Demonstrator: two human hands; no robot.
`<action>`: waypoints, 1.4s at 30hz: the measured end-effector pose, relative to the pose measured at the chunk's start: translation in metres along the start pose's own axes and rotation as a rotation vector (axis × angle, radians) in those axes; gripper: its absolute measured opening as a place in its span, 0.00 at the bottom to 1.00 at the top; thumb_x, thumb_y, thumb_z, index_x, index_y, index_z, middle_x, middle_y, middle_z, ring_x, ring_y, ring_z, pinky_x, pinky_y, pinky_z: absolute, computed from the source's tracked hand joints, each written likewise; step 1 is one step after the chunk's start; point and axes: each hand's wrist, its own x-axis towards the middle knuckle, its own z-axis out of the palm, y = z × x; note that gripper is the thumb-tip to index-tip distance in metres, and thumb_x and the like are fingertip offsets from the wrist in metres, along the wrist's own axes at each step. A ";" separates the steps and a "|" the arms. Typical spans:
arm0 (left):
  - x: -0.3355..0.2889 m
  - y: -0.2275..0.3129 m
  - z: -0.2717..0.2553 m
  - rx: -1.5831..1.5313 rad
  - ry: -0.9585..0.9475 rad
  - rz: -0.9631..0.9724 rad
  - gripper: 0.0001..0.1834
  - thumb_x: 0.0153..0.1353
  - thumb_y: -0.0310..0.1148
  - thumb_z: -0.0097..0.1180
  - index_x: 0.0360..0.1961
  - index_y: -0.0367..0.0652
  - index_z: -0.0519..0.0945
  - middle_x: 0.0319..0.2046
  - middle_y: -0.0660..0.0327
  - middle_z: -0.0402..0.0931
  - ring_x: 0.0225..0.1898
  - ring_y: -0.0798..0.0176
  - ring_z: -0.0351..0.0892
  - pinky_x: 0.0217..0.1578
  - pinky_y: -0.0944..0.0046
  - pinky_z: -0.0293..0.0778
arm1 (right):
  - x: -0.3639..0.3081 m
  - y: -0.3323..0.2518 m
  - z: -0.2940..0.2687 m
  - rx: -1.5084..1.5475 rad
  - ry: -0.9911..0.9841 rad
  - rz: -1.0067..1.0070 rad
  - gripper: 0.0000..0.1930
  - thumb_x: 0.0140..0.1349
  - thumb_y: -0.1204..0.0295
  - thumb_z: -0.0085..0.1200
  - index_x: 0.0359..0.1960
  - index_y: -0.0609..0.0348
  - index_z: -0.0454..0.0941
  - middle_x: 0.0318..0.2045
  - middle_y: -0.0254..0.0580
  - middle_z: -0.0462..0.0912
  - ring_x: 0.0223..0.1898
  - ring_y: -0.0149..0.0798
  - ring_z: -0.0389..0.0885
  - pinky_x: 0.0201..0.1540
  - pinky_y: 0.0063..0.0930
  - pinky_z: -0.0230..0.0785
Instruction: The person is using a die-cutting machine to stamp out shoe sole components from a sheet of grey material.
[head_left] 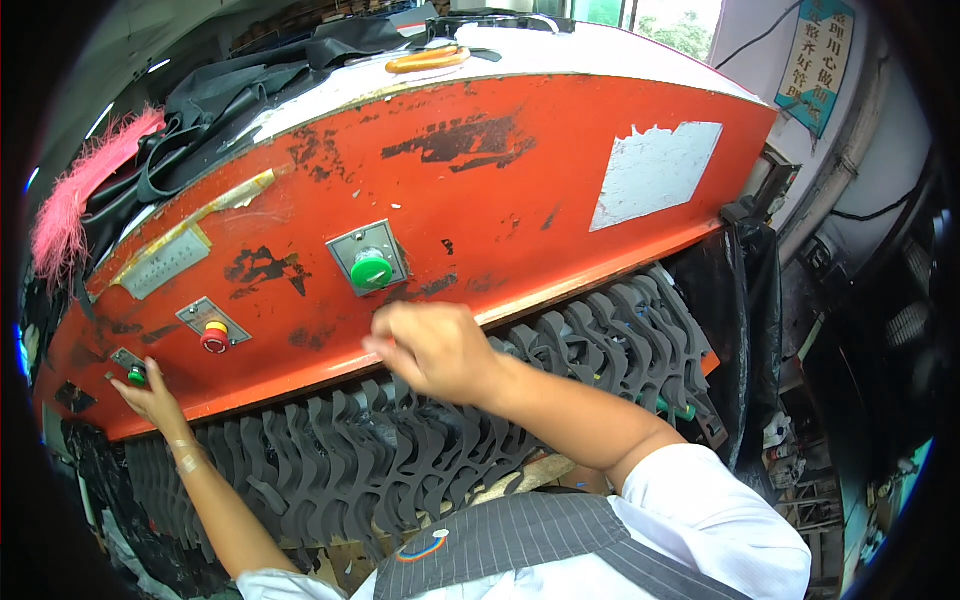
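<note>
My left hand (155, 400) is at the lower left of an orange-red machine panel (330, 170). Its fingers are spread around a small green push button (137, 376); whether they touch it cannot be made out. My right hand (435, 345) hovers just below a large green push button (371, 271) on a square metal plate, apart from it. Its fingers are loosely curled, and nothing shows in them. Between the two green buttons sits a red mushroom-shaped button (215, 337) with a yellow collar.
Under the panel lie rows of wavy dark-grey cut foam-like pieces (330, 450). Black sheet material (240, 90), a pink fringed piece (95, 175) and a coiled orange-yellow object (428, 60) rest on top of the machine. Black plastic sheeting (745, 320) hangs at the right.
</note>
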 end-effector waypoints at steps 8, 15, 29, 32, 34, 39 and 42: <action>-0.214 0.151 -0.096 -0.447 -1.081 0.156 0.04 0.49 0.30 0.64 0.21 0.44 0.81 0.23 0.60 0.80 0.26 0.59 0.80 0.30 0.62 0.76 | -0.146 -0.048 -0.040 0.129 -0.727 0.332 0.12 0.60 0.60 0.55 0.31 0.55 0.73 0.22 0.42 0.77 0.26 0.49 0.79 0.28 0.43 0.71; -0.286 0.218 -0.109 -0.296 -1.600 0.726 0.25 0.46 0.40 0.67 0.46 0.42 0.77 0.42 0.59 0.76 0.47 0.58 0.75 0.46 0.61 0.71 | -0.184 -0.062 -0.108 -0.249 -0.879 0.563 0.26 0.49 0.54 0.64 0.41 0.61 0.74 0.41 0.47 0.75 0.47 0.50 0.74 0.51 0.41 0.66; -0.347 0.246 -0.123 0.132 -1.202 0.804 0.26 0.33 0.42 0.72 0.32 0.46 0.73 0.33 0.59 0.70 0.40 0.56 0.71 0.43 0.57 0.63 | -0.220 -0.073 -0.090 -0.512 -0.692 0.427 0.28 0.39 0.63 0.70 0.43 0.57 0.74 0.40 0.40 0.73 0.48 0.43 0.72 0.48 0.35 0.68; -0.359 0.243 -0.124 0.172 -1.120 0.798 0.27 0.35 0.45 0.73 0.33 0.46 0.73 0.34 0.59 0.71 0.41 0.56 0.71 0.45 0.57 0.63 | -0.224 -0.072 -0.087 -0.545 -0.690 0.438 0.30 0.37 0.60 0.71 0.44 0.58 0.75 0.41 0.43 0.73 0.48 0.45 0.72 0.50 0.36 0.68; -0.364 0.243 -0.123 0.224 -1.162 0.763 0.28 0.35 0.45 0.73 0.35 0.45 0.73 0.35 0.59 0.71 0.43 0.56 0.71 0.45 0.57 0.63 | -0.227 -0.071 -0.084 -0.527 -0.686 0.485 0.28 0.37 0.66 0.71 0.43 0.58 0.75 0.42 0.43 0.75 0.50 0.45 0.72 0.52 0.36 0.68; -0.368 0.247 -0.121 0.300 -1.219 0.735 0.31 0.36 0.47 0.73 0.39 0.43 0.74 0.40 0.57 0.74 0.47 0.54 0.72 0.47 0.56 0.65 | -0.234 -0.067 -0.079 -0.540 -0.698 0.511 0.29 0.36 0.65 0.72 0.43 0.59 0.75 0.44 0.44 0.75 0.51 0.45 0.72 0.54 0.36 0.67; -0.377 0.243 -0.123 0.323 -1.248 0.706 0.31 0.39 0.48 0.72 0.40 0.41 0.75 0.42 0.56 0.74 0.50 0.54 0.71 0.51 0.55 0.65 | -0.242 -0.065 -0.077 -0.562 -0.718 0.501 0.30 0.36 0.63 0.73 0.42 0.60 0.75 0.43 0.44 0.75 0.51 0.45 0.72 0.54 0.36 0.67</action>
